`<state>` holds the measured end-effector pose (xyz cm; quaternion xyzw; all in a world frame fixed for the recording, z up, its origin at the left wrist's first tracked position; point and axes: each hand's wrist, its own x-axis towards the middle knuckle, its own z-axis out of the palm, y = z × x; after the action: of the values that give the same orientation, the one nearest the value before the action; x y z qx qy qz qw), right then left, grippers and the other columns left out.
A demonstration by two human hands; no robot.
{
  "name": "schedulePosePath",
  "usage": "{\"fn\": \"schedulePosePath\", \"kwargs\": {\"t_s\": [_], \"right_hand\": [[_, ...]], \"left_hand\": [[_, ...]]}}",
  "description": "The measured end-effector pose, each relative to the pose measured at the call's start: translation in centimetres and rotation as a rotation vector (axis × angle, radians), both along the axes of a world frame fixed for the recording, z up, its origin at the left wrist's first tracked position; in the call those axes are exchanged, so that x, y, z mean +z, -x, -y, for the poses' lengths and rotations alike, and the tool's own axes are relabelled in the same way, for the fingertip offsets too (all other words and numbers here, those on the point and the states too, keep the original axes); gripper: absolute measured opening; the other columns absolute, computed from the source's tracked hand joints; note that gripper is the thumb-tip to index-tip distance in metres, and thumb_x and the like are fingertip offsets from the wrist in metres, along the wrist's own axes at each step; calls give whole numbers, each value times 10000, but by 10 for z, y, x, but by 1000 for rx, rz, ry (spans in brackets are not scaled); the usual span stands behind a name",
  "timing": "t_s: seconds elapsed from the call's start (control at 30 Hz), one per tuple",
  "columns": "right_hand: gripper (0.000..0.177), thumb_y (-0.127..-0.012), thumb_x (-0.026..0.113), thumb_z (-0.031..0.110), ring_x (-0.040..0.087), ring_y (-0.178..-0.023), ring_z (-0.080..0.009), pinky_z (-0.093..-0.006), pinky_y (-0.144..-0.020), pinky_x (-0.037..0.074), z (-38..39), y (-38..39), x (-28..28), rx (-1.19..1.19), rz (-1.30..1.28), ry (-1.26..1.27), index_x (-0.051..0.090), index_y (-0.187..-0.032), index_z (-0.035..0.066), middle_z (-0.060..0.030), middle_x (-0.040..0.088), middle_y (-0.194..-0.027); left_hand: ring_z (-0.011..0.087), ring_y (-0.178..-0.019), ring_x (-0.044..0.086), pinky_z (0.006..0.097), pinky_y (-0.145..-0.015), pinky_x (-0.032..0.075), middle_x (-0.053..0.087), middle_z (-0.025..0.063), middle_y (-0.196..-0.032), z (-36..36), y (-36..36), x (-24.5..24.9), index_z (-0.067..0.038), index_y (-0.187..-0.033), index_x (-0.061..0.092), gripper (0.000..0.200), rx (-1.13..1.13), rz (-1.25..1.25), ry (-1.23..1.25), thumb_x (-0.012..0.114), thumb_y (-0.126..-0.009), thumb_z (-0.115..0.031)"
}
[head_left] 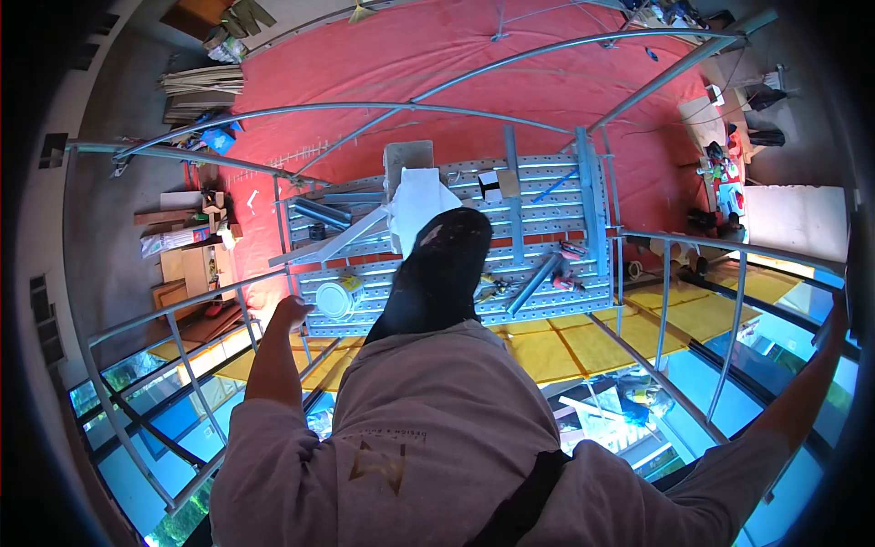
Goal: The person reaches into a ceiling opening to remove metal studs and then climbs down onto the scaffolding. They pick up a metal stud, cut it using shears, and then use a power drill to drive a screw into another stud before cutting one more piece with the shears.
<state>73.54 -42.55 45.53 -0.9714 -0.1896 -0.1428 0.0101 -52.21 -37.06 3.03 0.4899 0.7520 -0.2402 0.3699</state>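
Note:
My left hand (290, 313) is curled at a metal scaffold post (291, 281), with the thumb out toward the deck. Just right of it a round tin with a pale lid (338, 298) stands on the perforated metal scaffold deck (437, 288). Far out to the right, my right hand (837, 314) reaches up to the dark edge of the view beside a window frame; its fingers are lost in shadow. One dark shoe (453, 239) is on the deck, overlapping a white board (421, 196).
Red and black hand tools (567, 281) and metal profiles (535, 284) lie on the deck. Guard rails (182, 308) flank me, and tubes (412, 107) cross ahead. Red sheeting (510, 82) covers the floor below. Stacked boards (187, 273) lie left. Yellow planks (565, 346) run alongside the windows.

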Motion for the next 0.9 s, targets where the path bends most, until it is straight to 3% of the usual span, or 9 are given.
{"fn": "schedulePosePath", "kwargs": {"t_s": [0.13,0.23,0.47,0.67,0.8,0.9], "right_hand": [[1230,-665,794,669,376,-1330,-464,-543,-1066,420,12,-23,-13,42,175,165,255,-1440,-120,-314,316,-1474],[1264,-673,740,733,323,-1354,-474,-564,-1094,377,12,-15,-14,-2,193,165,235,-1451,-126,-316,321,-1458],[1240,-682,766,690,341,-1368,-425,-565,-1074,402,5,-9,-4,-9,36,172,230,-1456,-117,-294,326,-1473],[853,-760,751,540,464,-1120,-376,-497,-934,442,8,3,-30,61,165,206,420,-1246,-77,-229,477,-1212],[604,-812,742,440,546,-955,-343,-452,-840,470,21,26,-115,313,279,165,547,-1107,-50,-185,579,-1038],[433,-851,734,365,607,-831,-319,-418,-770,490,39,83,-275,726,146,67,642,-1002,-30,-153,655,-907]], "left_hand": [[207,-616,652,343,-517,536,676,103,-777,-14,-17,6,-14,-1065,665,448,93,62,-121,757,-838,-388],[327,-982,683,412,-878,526,700,218,-1059,-25,-29,6,25,-1092,673,536,83,20,-113,756,-810,-422],[294,-970,690,405,-850,541,711,196,-1019,-53,-48,24,-11,-1101,684,486,-30,61,-125,734,-842,-419],[288,-953,703,386,-846,549,712,198,-1043,-62,-45,11,-8,-1170,653,532,-36,116,-78,729,-856,-431],[269,-921,708,380,-822,549,715,199,-1028,-68,-35,-1,-9,-1157,656,514,-89,140,-77,747,-847,-409],[266,-908,708,385,-808,549,719,199,-998,-76,-25,-8,-7,-1151,657,510,-85,200,-65,750,-844,-404]]}}
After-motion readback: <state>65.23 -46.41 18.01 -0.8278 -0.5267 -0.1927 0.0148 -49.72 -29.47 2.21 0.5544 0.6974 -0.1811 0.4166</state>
